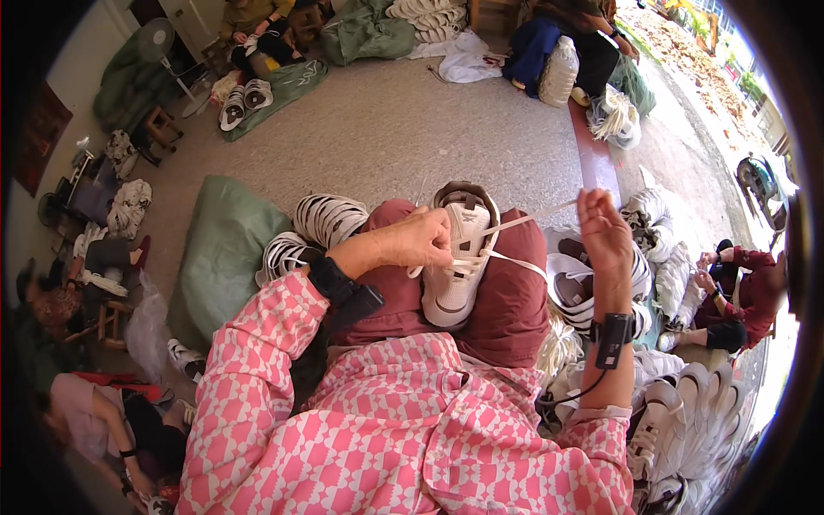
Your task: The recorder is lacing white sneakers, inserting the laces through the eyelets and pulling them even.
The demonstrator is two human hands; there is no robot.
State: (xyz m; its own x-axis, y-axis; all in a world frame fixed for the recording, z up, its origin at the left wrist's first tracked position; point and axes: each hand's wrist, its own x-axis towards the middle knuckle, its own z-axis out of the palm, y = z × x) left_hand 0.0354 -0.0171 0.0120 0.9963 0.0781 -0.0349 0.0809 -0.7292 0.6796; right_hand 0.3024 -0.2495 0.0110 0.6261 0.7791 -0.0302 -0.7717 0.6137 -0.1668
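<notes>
A cream-white sneaker [452, 296] is held between my knees, its toe toward me and its dark-lined collar pointing away. Flat white shoelace crosses its lower eyelets. My left hand [421, 239] is closed at the left edge of the lacing, fingers pressed against the sneaker's upper; its fingertips are partly hidden. Out to the right, my right hand [603, 227] is raised and pinches the end of the shoelace [541, 211], which runs taut from the eyelets. A second length of lace loops loosely from the sneaker toward my right knee.
Striped shoe uppers [330, 219] and a green sack [227, 249] lie to my left. On the right are more shoes [571, 279], a bundle of white laces [560, 352] and stacked pale shoes [687, 421]. Several people sit around the room; a fan [157, 41] stands far left.
</notes>
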